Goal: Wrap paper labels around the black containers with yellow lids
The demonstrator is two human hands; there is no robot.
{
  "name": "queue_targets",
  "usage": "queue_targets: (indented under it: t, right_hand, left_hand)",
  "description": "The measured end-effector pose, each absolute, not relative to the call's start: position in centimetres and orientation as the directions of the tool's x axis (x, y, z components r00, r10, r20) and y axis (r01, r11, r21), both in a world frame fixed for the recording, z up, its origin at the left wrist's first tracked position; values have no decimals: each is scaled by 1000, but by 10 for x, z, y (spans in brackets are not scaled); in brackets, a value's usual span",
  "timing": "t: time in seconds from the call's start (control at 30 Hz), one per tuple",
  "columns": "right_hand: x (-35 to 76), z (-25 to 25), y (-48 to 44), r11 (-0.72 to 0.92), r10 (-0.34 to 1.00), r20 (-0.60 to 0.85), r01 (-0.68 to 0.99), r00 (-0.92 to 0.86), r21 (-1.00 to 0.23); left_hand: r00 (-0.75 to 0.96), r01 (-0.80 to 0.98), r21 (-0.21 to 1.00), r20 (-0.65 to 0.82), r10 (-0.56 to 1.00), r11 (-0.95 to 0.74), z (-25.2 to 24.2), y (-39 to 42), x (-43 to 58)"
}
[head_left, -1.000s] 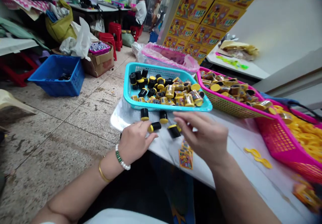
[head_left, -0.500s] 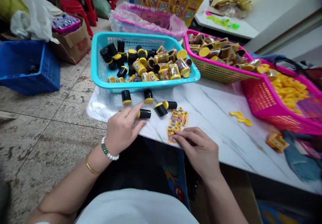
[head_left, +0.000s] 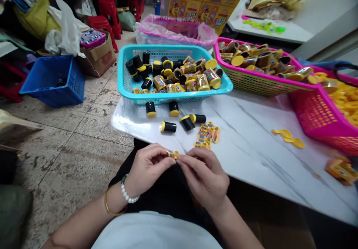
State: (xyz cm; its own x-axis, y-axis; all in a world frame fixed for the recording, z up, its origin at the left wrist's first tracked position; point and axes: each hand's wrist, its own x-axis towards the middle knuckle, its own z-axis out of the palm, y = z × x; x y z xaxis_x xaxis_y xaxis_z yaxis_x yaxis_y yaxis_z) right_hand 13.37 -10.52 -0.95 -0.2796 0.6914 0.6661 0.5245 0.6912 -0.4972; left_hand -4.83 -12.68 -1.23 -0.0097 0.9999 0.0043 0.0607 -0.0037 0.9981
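Between the fingertips of both hands is a small yellow printed label (head_left: 172,154), mostly covered by the fingers. My left hand (head_left: 152,165) pinches its left side, and my right hand (head_left: 205,176) pinches its right side, just past the table's near edge. Beyond them lies a loose stack of yellow printed labels (head_left: 206,135) on the table. Several black canisters with yellow caps stand or lie nearby: one on its side (head_left: 169,127), one tilted (head_left: 187,123), and an upright one (head_left: 150,109).
A turquoise basket (head_left: 175,96) holds black canisters and labelled ones. Pink baskets (head_left: 313,111) at the right hold labelled canisters and yellow plastic parts. A yellow plastic piece (head_left: 288,137) lies on the marble-patterned table (head_left: 251,152). A blue crate (head_left: 53,81) stands on the floor.
My right hand has brought a label from the stack leftward and towards me. My left hand has left the lying canister and now grips the label too. The view has shifted slightly.
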Motion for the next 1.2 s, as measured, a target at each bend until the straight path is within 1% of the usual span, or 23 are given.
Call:
queue_targets:
  t: [0.07, 0.1, 0.17, 0.2, 0.23, 0.27, 0.3, 0.37, 0.43, 0.57, 0.63, 0.73, 0.8, 0.87, 0.97, 1.03, 1.13, 1.2]
  right_hand:
    - [120, -7, -110, 611, 781, 584, 458, -219, -646]
    - [115, -7, -112, 528, 846, 501, 412, -182, -743]
    - [105, -6, -114, 311, 947, 267, 297, -180, -903]
    - [101, -6, -115, 211, 965, 160, 251, -209, -945]
    - [98, -7, -115, 143, 969, 91, 221, -232, -965]
    - [94, -8, -115, 109, 971, 59, 209, -234, -972]
    - [91, -9, -115, 104, 976, 57, 216, -210, -971]
    - [85, -12, -115, 145, 985, 114, 253, -133, -957]
    - [82, -15, -115, 190, 981, 169, 290, -97, -938]
    - [80, -17, -116, 268, 962, 235, 320, -138, -909]
    - [80, -18, -116, 307, 950, 271, 328, -152, -893]
    - [80, -20, -115, 372, 927, 332, 339, -172, -864]
    - [79, -20, -114, 418, 908, 372, 343, -196, -841]
    - [79, -19, -113, 457, 888, 396, 342, -234, -821]
    - [80, -16, -112, 469, 874, 373, 341, -310, -815]
    - [81, -15, -112, 487, 864, 374, 372, -338, -790]
    - [83, -16, -111, 593, 804, 457, 447, -381, -670]
    - [82, -18, -109, 664, 747, 498, 470, -440, -582]
  left_hand:
    - [-26, -12, 999, -48, 999, 48, -10, -127, -52]
    - [-39, -26, 998, -56, 998, 55, -9, -127, -55]
    - [-53, -29, 999, -41, 998, 40, -6, -131, -59]
    - [-54, -23, 999, -26, 998, 24, -5, -133, -61]
    - [-62, -19, 1000, -11, 998, 10, -5, -136, -62]
    - [-85, -18, 1000, -2, 996, 0, -4, -138, -62]
    - [-125, -20, 1000, 4, 992, -6, -4, -141, -63]
    - [-236, -15, 999, 25, 971, -29, -4, -145, -64]
    - [-315, 25, 997, 79, 946, -75, -1, -150, -65]
    - [-315, 177, 968, 225, 922, -175, 6, -156, -67]
    - [-313, 226, 949, 285, 906, -220, 8, -157, -67]
    - [-322, 245, 941, 306, 896, -234, 6, -155, -64]
    - [-324, 211, 958, 255, 911, -193, 1, -152, -63]
    - [-334, 135, 982, 172, 927, -133, -3, -149, -63]
    - [-355, -16, 999, 32, 934, -40, -6, -145, -66]
    - [-347, -99, 995, -67, 936, 34, -6, -143, -69]
    - [-250, -202, 957, -258, 933, 210, -5, -141, -76]
    - [-181, -220, 926, -349, 919, 308, -4, -140, -81]
